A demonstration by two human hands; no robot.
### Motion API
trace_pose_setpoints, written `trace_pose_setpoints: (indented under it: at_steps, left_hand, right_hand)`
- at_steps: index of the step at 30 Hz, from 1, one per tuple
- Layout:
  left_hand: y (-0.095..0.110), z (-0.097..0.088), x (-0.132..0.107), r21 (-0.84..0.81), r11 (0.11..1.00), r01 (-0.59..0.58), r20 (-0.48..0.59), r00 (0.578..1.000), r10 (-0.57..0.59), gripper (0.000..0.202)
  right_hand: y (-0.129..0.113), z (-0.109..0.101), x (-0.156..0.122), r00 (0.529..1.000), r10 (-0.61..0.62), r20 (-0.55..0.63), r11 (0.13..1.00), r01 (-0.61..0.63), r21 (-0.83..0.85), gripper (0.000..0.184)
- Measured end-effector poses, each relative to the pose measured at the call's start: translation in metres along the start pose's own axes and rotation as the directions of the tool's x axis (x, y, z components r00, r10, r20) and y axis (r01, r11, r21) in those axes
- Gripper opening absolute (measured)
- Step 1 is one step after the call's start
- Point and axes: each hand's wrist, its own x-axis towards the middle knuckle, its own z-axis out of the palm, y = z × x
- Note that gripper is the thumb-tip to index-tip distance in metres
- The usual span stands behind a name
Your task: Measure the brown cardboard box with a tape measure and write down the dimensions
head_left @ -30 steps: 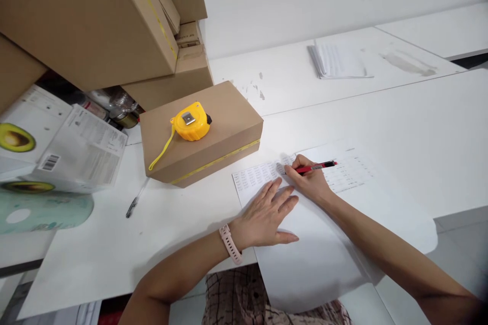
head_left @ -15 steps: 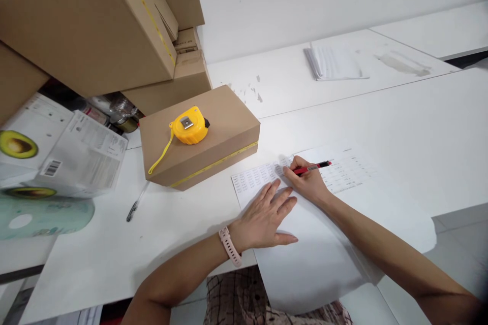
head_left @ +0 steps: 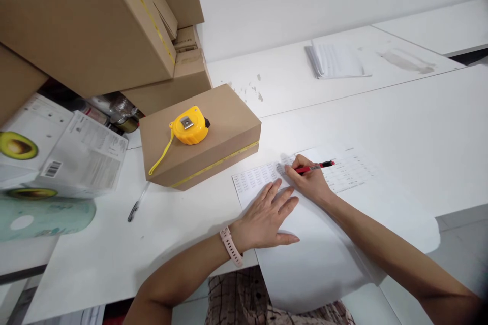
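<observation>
Evidently, little has changed: the fingers (head_left: 300, 161) of the right hand (head_left: 313, 183) are closed around a red pen (head_left: 314, 168), almost where they were half a second ago, and only the view has shifted slightly. That suggests the writing is still on the same part of the page. The pen's tip is hidden by the hand. The left hand (head_left: 261, 218), a pink band (head_left: 230, 247) at its wrist, lies flat with fingers spread, gripping nothing, on the paper (head_left: 305, 274), which rests on the worktop (head_left: 190, 228) and droops over its near edge.

Beyond, a cardboard box (head_left: 215, 160) with yellow tape along its side sits closed, its contents hidden; a yellow tape measure (head_left: 190, 126) lies on top. A clear pen (head_left: 138, 202) is just beside it. Left of that stands an avocado-print carton (head_left: 89, 150), its inside not visible. Behind rises a large carton (head_left: 87, 30); what it holds cannot be told.
</observation>
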Motion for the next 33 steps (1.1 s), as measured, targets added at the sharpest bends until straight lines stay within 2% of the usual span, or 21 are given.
trace_pose_setpoints:
  at_steps: [12,19,33]
  left_hand:
    - [0.0012,-0.0016,-0.0006,0.014,1.000,0.006,0.003,1.000,-0.006,0.086]
    - [0.0010,-0.0013,-0.0001,0.011,1.000,0.005,0.011,1.000,-0.005,0.087]
    - [-0.0005,0.0010,-0.0002,0.000,1.000,0.001,0.008,1.000,-0.001,0.087]
  right_hand:
    - [-0.0029,0.0006,0.0005,0.999,0.004,-0.037,0.999,-0.003,0.038,0.031]
    - [-0.0042,-0.0010,0.0011,1.000,0.004,-0.009,1.000,-0.004,0.028,0.031]
    - [-0.0059,-0.0009,0.0014,0.999,0.012,-0.031,1.000,-0.012,0.010,0.031]
